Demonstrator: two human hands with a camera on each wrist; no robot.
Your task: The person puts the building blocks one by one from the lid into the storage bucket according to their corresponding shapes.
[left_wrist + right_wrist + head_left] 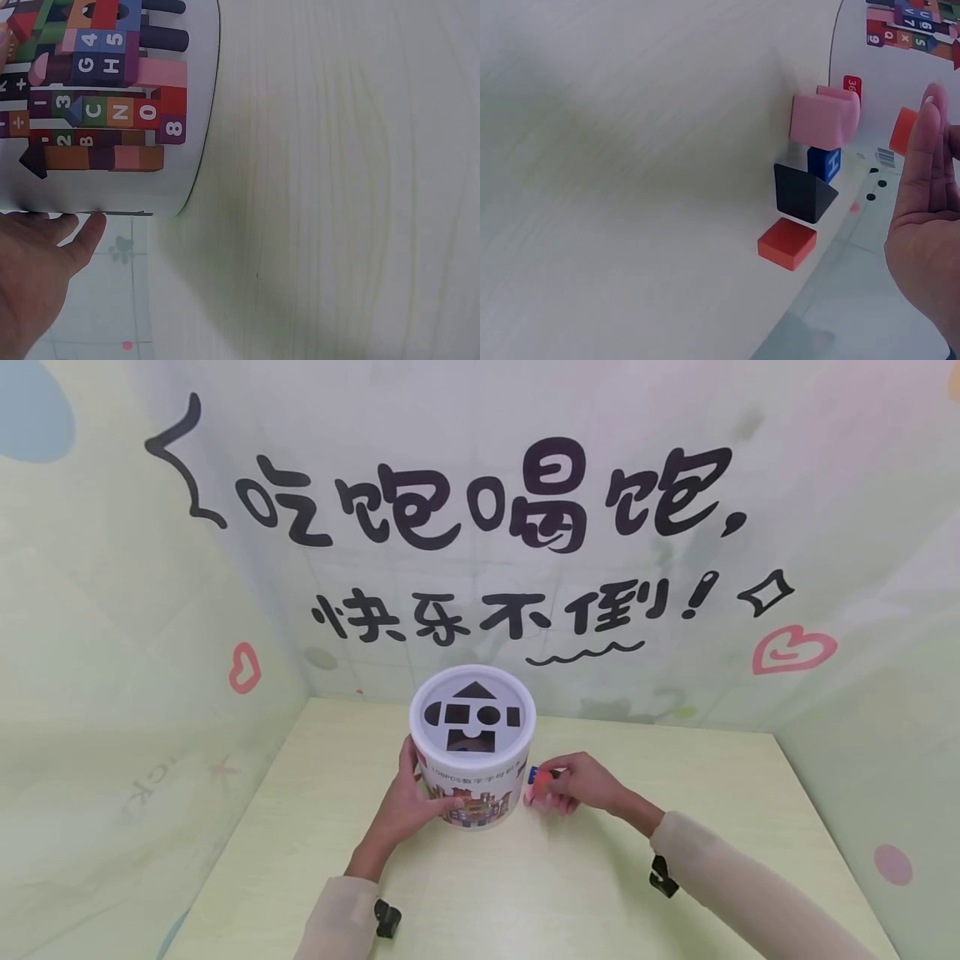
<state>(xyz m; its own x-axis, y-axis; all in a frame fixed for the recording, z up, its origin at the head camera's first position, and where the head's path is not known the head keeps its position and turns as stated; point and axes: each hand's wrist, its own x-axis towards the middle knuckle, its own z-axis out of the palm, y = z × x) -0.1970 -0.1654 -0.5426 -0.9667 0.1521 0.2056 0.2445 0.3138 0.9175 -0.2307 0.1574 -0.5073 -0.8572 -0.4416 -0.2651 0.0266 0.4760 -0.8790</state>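
1. Hands work at a white bucket (472, 752) standing upright near the back of the pale wooden surface (525, 893); its lid (472, 714) has shape cut-outs: a triangle, a half-round, a rectangle, a circle, squares.
2. Left hand (408, 806) lies against the bucket's left side, fingers spread flat on the printed wall, thumb up near the rim; an open grip, pressing rather than curling round.
3. Right hand (573, 783) sits just right of the bucket, fingers curled, pinching an orange-red block (904, 130); grip closed on it.
4. Small blocks lie close beside the bucket's foot: a pink block (823, 118), a blue letter cube (824, 162), a black wedge (802, 193), a red flat block (787, 243).
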